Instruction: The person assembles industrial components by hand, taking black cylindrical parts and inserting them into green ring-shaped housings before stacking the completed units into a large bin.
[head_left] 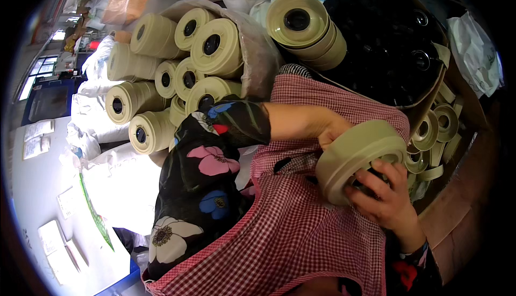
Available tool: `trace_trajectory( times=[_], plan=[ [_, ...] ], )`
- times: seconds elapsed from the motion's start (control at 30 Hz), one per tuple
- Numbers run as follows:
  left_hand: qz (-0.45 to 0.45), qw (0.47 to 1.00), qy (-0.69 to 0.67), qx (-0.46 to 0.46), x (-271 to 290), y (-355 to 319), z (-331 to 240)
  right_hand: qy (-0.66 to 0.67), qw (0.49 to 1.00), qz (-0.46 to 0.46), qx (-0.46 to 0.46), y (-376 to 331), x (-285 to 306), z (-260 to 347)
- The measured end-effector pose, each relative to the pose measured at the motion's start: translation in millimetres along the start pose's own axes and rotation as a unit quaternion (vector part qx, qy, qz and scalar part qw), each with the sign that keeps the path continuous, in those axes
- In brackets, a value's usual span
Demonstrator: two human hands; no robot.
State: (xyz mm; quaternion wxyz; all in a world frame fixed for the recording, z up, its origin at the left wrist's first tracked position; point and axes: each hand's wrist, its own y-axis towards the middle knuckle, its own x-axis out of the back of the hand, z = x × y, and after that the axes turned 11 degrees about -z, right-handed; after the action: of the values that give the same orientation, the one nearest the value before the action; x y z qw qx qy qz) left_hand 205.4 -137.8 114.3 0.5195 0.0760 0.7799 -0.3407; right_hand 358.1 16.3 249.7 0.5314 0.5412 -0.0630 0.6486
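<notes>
In front of my checked apron I hold a round beige plastic housing (pixel 357 148), tilted, with a wide rim and a hollow middle. My left hand (pixel 334 133) grips its far left edge, the fingers mostly hidden behind it. My right hand (pixel 382 196) reaches over the near right side, fingers bent into the hollow, where something dark shows. Just beyond stands a short stack of similar beige housings (pixel 322 51) with dark round centres. To the right of my hands, smaller beige rings (pixel 426 130) lie in a carton.
A plastic-lined sack (pixel 260 59) holds several stacks of beige housings (pixel 216 49) at the far left. Many glossy black parts (pixel 371 43) fill a box at the far right. On the left is a white table (pixel 40 188) with papers and a green-patterned strip (pixel 95 210).
</notes>
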Motion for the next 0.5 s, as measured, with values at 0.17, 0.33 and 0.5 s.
trace_trajectory(
  times=[0.17,0.33,0.5],
  plan=[
    [-0.207,0.946,0.201,-0.146,-71.8,-45.2,-46.4,-0.013,0.984,-0.151,-0.091,-14.7,-32.6,-30.6],
    [-0.363,0.816,0.404,-0.198,-73.1,-64.8,-67.4,0.488,0.69,-0.282,-0.454,8.2,-64.7,-46.8],
    [-0.357,0.608,0.587,-0.398,-49.8,-98.3,-73.3,0.675,0.518,-0.088,-0.518,21.5,-76.8,-60.8]
  ],
)
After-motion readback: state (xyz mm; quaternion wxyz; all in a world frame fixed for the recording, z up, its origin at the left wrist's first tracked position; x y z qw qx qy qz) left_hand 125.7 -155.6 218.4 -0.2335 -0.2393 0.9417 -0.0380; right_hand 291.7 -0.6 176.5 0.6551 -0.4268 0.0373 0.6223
